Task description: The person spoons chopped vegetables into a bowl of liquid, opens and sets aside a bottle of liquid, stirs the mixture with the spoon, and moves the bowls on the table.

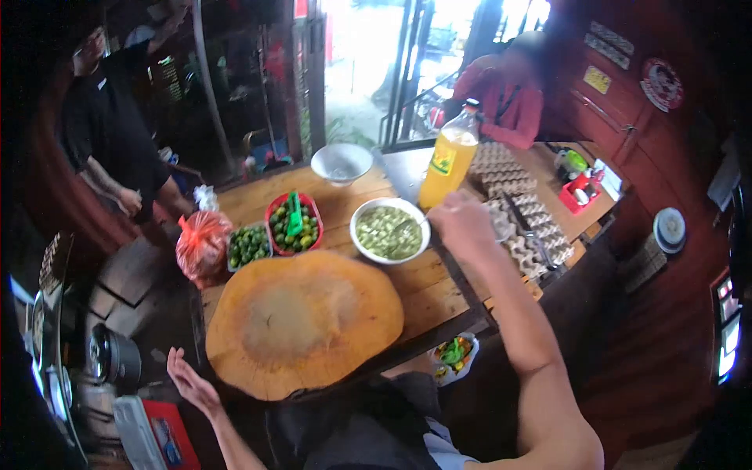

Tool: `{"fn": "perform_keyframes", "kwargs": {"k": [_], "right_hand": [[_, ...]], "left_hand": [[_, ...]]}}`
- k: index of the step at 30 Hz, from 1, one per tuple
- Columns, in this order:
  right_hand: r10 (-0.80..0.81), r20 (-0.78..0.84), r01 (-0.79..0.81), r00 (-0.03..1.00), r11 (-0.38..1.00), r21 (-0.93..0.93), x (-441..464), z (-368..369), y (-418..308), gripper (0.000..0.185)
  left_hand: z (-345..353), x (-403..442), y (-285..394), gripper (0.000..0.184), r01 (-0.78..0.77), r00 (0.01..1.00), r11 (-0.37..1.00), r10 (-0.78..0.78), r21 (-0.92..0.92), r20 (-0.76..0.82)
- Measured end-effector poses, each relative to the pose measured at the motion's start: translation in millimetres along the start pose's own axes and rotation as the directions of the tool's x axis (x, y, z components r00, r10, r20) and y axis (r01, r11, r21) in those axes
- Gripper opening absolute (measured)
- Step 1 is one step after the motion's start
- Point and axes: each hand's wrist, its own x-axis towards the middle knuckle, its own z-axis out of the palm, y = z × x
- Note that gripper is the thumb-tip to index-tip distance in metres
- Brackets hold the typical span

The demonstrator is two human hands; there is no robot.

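Observation:
My right hand [462, 223] is closed at the right rim of a white bowl [365, 247], its fingers around the handle end of a metal spoon [404, 229]. Pale green chopped pieces in liquid [381, 227] fill much of the bowl, and the spoon's head rests among them. Just behind this hand stands a tall bottle of yellow liquid [446, 168] with a dark cap. My left hand [190, 381] hangs open off the table's left front, fingers stretched and holding nothing. Nearest to it is a thick round wooden chopping board [352, 301].
Small green fruits fill a red basket [271, 205], with a green-handled tool [294, 215] on top, and a tray [250, 244]. An orange bag [204, 247], metal bowl [342, 163] and egg trays [501, 168] share the table [439, 286]. Two people are beyond it.

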Motion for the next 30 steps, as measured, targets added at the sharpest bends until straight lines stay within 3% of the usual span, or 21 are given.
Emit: {"fn": "perform_keyframes", "kwargs": {"k": [2, 4, 7, 11, 15, 18, 23, 26, 30], "right_hand": [[-0.070, -0.057, 0.065, 0.996, 0.995, -0.082, 6.6, -14.9, 12.4, 0.024], [-0.067, -0.044, 0.068, 0.997, 0.998, 0.007, 8.9, -30.7, 16.0, 0.024], [-0.151, 0.024, 0.151, 0.988, 0.988, -0.018, 10.9, -14.6, 17.8, 0.024], [-0.177, -0.018, 0.178, 0.984, 0.981, 0.074, 8.2, 21.0, 14.0, 0.024], [-0.057, -0.112, 0.067, 0.992, 0.994, 0.082, 7.5, -11.3, -1.6, 0.023], [-0.023, -0.084, 0.033, 0.996, 0.992, 0.123, 4.6, -17.0, -22.9, 0.022], [-0.078, -0.034, 0.081, 0.996, 0.992, 0.100, -4.9, 21.8, -31.3, 0.022], [0.026, -0.067, -0.015, 0.997, 0.987, 0.161, -6.2, -3.6, -38.5, 0.022], [-0.023, -0.014, 0.024, 1.000, 0.993, 0.113, -10.9, -1.6, -46.7, 0.021]], "left_hand": [[0.5, 0.7, 1.7, 0.054, 0.002, 1.000, 1.000, -0.002, 0.026, 0.003], [2.5, 0.8, 9.4, 0.055, 0.014, 1.000, 0.999, -0.014, 0.046, 0.007], [2.1, 0.4, 9.2, 0.056, 0.000, 1.000, 0.999, 0.001, 0.047, -0.006], [3.0, -2.5, 15.3, 0.056, -0.012, 1.000, 0.997, 0.013, 0.082, -0.020], [5.3, -3.2, 17.1, 0.056, -0.001, 1.000, 0.999, 0.001, 0.049, -0.008], [6.6, -1.2, 19.2, 0.057, -0.003, 1.000, 0.999, 0.003, 0.041, 0.000], [6.4, -3.6, 22.3, 0.056, -0.006, 1.000, 0.998, 0.007, 0.059, -0.021], [6.7, -4.6, 26.3, 0.056, 0.000, 1.000, 0.998, 0.000, 0.056, -0.016], [8.4, -2.4, 25.9, 0.056, -0.003, 1.000, 0.999, 0.003, 0.053, -0.003]]}}
